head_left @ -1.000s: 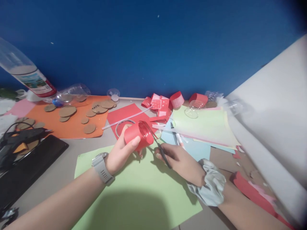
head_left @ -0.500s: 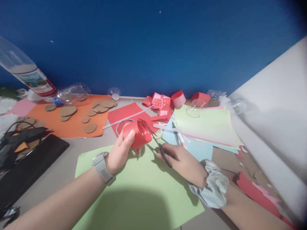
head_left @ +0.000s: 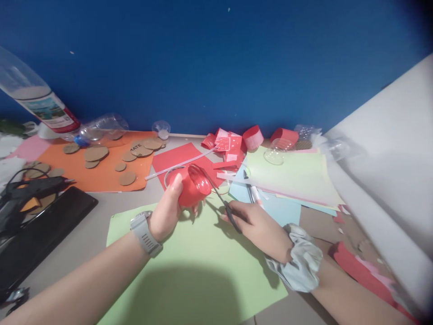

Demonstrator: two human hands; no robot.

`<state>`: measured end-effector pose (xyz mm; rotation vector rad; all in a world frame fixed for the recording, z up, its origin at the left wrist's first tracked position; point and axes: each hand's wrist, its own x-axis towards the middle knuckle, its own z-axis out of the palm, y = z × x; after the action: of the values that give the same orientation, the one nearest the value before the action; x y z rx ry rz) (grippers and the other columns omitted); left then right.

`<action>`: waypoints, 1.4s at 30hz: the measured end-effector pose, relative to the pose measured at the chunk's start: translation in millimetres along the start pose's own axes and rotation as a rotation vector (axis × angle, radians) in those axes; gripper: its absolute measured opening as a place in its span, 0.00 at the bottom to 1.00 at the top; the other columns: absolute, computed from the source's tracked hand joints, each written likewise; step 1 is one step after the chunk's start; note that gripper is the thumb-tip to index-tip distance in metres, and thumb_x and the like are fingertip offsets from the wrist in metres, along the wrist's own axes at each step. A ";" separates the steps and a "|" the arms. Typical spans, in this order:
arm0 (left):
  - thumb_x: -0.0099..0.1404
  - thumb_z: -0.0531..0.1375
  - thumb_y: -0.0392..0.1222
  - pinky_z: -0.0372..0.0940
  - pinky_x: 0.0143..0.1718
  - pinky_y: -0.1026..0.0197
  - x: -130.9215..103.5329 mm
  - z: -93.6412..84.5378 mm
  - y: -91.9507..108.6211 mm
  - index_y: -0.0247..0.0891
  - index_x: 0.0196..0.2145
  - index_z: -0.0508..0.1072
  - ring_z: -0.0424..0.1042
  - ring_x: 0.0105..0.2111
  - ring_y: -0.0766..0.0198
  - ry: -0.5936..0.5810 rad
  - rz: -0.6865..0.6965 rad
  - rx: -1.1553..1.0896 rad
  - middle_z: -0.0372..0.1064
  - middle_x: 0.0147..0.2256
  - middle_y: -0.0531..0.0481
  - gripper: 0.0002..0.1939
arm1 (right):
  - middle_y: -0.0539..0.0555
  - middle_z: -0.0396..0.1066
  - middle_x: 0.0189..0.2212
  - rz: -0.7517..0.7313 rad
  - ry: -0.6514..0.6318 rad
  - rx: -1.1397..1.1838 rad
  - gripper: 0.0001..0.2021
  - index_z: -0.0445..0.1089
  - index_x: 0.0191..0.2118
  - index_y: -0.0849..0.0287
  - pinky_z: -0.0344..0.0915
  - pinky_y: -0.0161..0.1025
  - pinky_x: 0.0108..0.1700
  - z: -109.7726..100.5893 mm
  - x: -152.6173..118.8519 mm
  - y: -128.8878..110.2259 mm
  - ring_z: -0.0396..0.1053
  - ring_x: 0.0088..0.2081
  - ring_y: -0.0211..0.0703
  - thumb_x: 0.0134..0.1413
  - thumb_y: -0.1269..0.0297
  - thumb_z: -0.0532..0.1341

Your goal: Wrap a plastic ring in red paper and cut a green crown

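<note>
My left hand (head_left: pixel 168 205), a grey watch on its wrist, grips a small red cup-like piece (head_left: pixel 190 189). Paper seems to wrap its outside, and its shiny, plastic-looking mouth tilts to the right. My right hand (head_left: pixel 255 223) is closed on black-handled scissors (head_left: pixel 226 205). Their blades point up and left along the cup's rim; I cannot tell whether they touch it. Some of my left fingers are hidden behind the cup. Both hands are above a light green sheet (head_left: pixel 203 271). A roll of tape (head_left: pixel 168 178) shows partly behind the cup.
Cardboard discs (head_left: pixel 127 178) lie on orange paper (head_left: pixel 81 174) at left, near a leaning bottle (head_left: pixel 47 110), a glue gun (head_left: pixel 30 194) and a black slab-like object (head_left: pixel 43 234). Red paper rings (head_left: pixel 253 138) and pale sheets (head_left: pixel 291 176) lie along the blue wall (head_left: pixel 216 67).
My left hand has shifted the red cup slightly left and up, turning its mouth a little more toward me. The right hand and scissors have barely moved.
</note>
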<state>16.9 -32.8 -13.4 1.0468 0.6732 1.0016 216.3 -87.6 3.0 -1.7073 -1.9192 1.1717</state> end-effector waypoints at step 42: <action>0.61 0.44 0.69 0.57 0.12 0.65 1.6 -0.9 0.5 0.37 0.23 0.70 0.62 0.14 0.67 0.020 -0.097 -0.021 0.61 0.14 0.51 0.34 | 0.44 0.54 0.21 0.003 -0.039 -0.072 0.15 0.53 0.25 0.57 0.51 0.34 0.28 -0.8 0.5 -1.4 0.51 0.24 0.35 0.60 0.55 0.52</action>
<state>16.6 -30.9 -13.4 0.9780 0.7221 0.9346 215.8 -86.8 4.4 -1.7362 -2.0050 1.1587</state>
